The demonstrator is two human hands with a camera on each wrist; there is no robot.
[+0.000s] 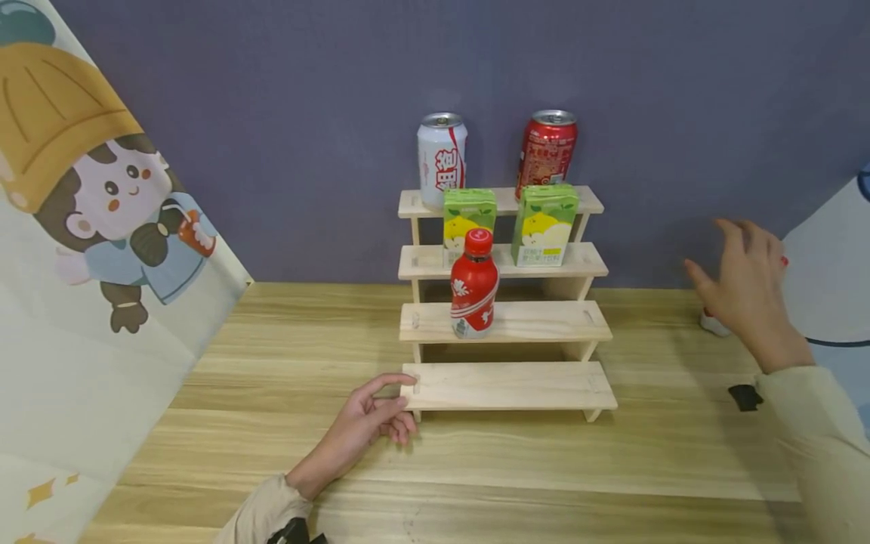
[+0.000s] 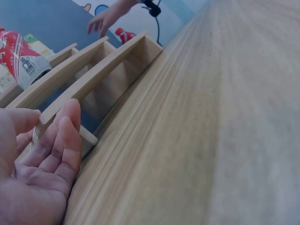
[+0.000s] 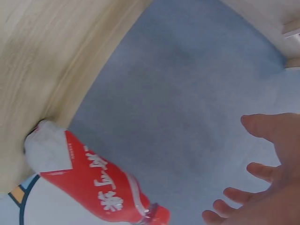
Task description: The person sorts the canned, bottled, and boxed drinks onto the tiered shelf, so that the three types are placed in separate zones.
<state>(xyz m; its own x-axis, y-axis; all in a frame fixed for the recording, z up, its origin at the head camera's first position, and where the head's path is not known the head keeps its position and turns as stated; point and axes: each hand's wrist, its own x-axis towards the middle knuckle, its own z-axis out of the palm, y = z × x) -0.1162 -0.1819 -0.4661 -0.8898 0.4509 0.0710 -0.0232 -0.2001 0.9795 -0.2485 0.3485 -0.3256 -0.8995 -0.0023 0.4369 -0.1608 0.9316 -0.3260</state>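
My left hand (image 1: 367, 419) pinches the left end of the lowest step of a light wooden four-step display stand (image 1: 506, 385). In the left wrist view, thumb and fingers lie either side of the board's corner. A red-capped bottle (image 1: 476, 291) stands on the second step from below. Two green juice cartons (image 1: 546, 230) share the step above it. On top are a white can (image 1: 442, 162) and a red can (image 1: 547, 151). My right hand (image 1: 748, 283), fingers spread, hovers empty near another red bottle (image 3: 98, 178), which my hand mostly hides in the head view.
The wood-grain table (image 1: 306, 340) meets a dark blue-grey wall (image 1: 306, 136) behind the stand. A white cartoon-print panel (image 1: 81, 363) stands at the left, and another white panel (image 1: 829, 272) at the right. A small black object (image 1: 745, 397) shows beside the right sleeve.
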